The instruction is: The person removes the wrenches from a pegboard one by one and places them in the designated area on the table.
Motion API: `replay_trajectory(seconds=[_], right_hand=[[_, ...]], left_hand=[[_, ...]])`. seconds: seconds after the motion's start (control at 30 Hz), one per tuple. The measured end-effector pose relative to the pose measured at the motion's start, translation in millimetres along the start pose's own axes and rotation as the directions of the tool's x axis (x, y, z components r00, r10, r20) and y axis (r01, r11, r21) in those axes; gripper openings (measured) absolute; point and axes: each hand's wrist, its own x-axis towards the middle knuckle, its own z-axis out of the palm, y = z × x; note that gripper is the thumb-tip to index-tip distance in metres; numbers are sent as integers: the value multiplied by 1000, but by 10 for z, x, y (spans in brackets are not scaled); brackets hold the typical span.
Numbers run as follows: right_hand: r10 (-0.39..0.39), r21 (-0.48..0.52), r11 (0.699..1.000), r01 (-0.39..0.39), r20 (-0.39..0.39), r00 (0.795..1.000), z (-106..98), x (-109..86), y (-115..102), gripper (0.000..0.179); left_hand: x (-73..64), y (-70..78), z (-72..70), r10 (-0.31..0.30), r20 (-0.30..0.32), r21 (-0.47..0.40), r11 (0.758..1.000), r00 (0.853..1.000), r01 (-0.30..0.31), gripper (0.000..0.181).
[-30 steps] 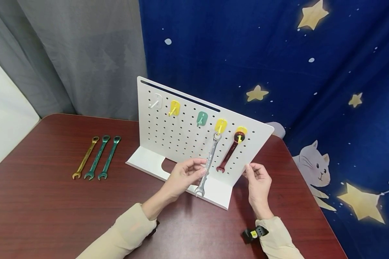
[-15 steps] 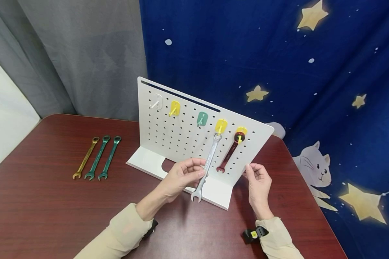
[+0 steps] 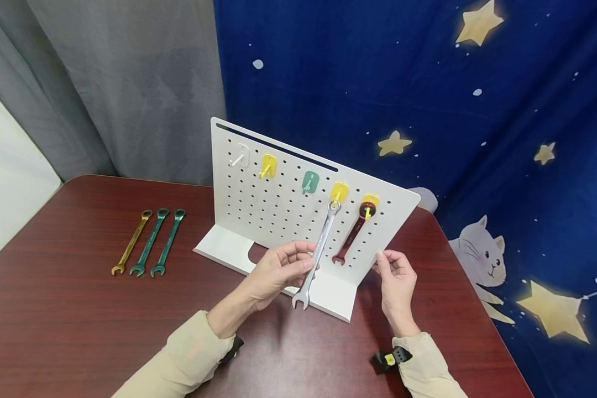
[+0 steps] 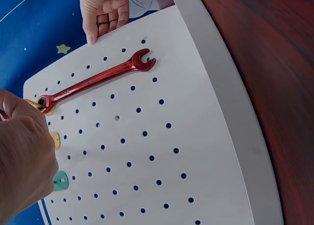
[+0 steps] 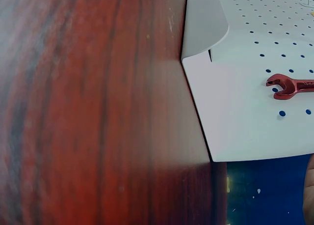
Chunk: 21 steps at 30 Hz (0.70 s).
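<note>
My left hand (image 3: 278, 271) pinches a silver combination wrench (image 3: 324, 235) between thumb and fingers. Its ring end is up at the second yellow hook (image 3: 339, 191) from the left; I cannot tell whether the hook passes through the ring. The open end points down and toward me, away from the white pegboard (image 3: 224, 244). My right hand (image 3: 397, 282) grips the board's right edge, thumb in front. Beside the silver wrench, a dark red wrench (image 3: 349, 241) hangs by its ring on the rightmost yellow hook. In the left wrist view, the left hand (image 4: 24, 156) hides the silver wrench.
On the table (image 3: 69, 309) at left lie a gold wrench (image 3: 132, 242) and two green wrenches (image 3: 151, 242), side by side. A clear hook (image 3: 240, 156), a yellow hook (image 3: 267, 167) and a green hook (image 3: 310, 183) are on the board. Curtains stand behind.
The silver wrench's lower end has swung left and toward me, and its ring end has risen slightly at the yellow hook. The right hand keeps its place on the board's edge.
</note>
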Motion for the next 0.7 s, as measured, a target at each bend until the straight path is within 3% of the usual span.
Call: replay_trajectory(seconds=[0.7], right_hand=[[-11, -8, 1000, 11, 4, 1000, -4, 3, 2, 3]], left_hand=[[-14, 10, -41, 7, -26, 22, 1000, 1000, -7, 27]])
